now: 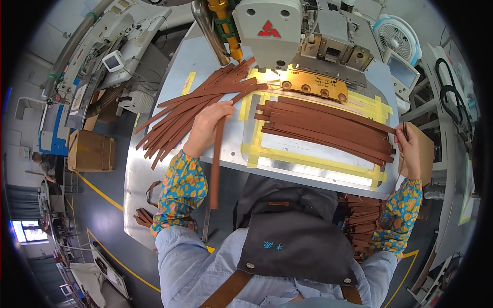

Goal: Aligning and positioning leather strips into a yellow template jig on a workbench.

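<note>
1. The left hand (208,128) is closed, fingers curled around a long, flat, reddish-brown strip (215,169) that hangs down past the front edge of the pale grey metal bench (233,146).
2. The right hand (409,152) is closed around a slim dark tool (404,129), fingertips at the right end of a neat stack of reddish-brown strips (323,128).
3. That stack lies on the bench, framed by yellow adhesive tape (308,160).
4. A loose, fanned heap of similar strips (200,102) lies left of it, beyond the left hand.
5. Behind the stack, a gold-coloured metal plate (313,86) sits beneath a large pale grey machine (267,49).
</note>
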The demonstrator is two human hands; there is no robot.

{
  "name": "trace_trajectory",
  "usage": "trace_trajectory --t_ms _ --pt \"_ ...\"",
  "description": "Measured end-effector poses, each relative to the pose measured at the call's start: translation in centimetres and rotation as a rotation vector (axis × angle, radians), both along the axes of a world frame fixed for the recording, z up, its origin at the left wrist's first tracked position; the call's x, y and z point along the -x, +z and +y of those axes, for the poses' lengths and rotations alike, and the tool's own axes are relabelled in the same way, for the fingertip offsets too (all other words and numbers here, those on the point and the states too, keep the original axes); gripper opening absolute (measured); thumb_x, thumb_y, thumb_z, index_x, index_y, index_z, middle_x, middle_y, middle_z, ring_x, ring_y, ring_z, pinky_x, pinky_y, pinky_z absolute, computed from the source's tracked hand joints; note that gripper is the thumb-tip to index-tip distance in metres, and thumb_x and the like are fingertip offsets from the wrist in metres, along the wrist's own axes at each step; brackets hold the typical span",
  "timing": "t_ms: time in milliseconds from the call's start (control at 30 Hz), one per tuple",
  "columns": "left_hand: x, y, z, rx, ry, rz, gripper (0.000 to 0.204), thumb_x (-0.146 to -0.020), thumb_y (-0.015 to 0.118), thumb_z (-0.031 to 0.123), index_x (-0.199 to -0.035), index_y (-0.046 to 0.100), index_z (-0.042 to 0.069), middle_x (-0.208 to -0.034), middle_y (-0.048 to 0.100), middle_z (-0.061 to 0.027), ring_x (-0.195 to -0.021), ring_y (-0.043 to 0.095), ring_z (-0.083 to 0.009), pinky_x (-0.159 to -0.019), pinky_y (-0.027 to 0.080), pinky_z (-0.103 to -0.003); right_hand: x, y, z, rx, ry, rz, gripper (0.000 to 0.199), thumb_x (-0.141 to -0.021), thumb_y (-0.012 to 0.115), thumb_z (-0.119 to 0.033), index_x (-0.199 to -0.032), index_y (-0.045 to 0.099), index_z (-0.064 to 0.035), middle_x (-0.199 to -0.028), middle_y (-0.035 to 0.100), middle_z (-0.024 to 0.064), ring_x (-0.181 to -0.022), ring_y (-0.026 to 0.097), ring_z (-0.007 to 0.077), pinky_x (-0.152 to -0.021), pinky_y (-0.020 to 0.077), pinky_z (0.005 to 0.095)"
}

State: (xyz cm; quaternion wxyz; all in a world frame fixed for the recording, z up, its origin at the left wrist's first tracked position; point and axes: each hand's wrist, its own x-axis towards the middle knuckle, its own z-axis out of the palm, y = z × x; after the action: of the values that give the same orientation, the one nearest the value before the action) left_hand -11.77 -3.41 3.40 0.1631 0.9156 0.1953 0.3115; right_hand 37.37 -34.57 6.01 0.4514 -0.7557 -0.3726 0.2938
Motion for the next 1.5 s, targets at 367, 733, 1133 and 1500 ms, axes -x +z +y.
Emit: trace_trajectory --t_ms 367,733,1133,1500 --pt "1.8 0.5 3.8 1.098 0.561 -0.102 0.035 -0.1 0.055 0.031 -0.09 0.066 -0.001 -0.094 0.071 -0.0117 -0.069 0.064 -0.0113 -0.05 0.044 -0.022 -4.2 -3.4 -1.7 -0.231 -0.311 0.014 0.015 -0.092 0.067 -0.009 -0.106 0.069 -0.0053 -0.076 0.063 -0.0038 -0.053 0.04 -0.0018 -0.045 0.0238 0.0164" --pt "-10.2 -0.2 2.2 -0.294 0.089 0.041 0.022 -0.083 0.071 0.019 -0.101 0.067 0.007 -0.106 0.062 -0.0063 -0.105 0.055 -0.026 -0.087 0.044 -0.04 -2.3 -2.6 2.7 -0.134 -0.287 0.003 0.018 -0.089 0.069 -0.01 -0.105 0.07 -0.0028 -0.079 0.067 -0.001 -0.059 0.051 0.0015 -0.049 0.0291 0.0176" --pt "-9.8 -1.1 2.4 -0.465 0.159 0.214 0.01 -0.078 0.058 0.003 -0.088 0.058 0.004 -0.091 0.053 -0.0085 -0.094 0.053 -0.0272 -0.083 0.045 -0.038 -1.6 -1.9 3.8 -0.134 -0.222 -0.013 0.017 -0.088 0.07 -0.005 -0.103 0.069 0.0021 -0.086 0.069 0.0035 -0.066 0.058 0.0073 -0.061 0.0434 0.0203" --pt "-10.3 -0.7 0.7 -0.146 -0.038 0.084 0.028 -0.092 0.058 0.02 -0.117 0.065 0.009 -0.11 0.059 -0.0071 -0.113 0.05 -0.0267 -0.098 0.037 -0.042 -1.2 -1.5 4.8 -0.078 -0.236 0.004 0.015 -0.086 0.07 -0.002 -0.1 0.07 0.0029 -0.086 0.069 0.0045 -0.064 0.058 0.0085 -0.061 0.0451 0.0216"
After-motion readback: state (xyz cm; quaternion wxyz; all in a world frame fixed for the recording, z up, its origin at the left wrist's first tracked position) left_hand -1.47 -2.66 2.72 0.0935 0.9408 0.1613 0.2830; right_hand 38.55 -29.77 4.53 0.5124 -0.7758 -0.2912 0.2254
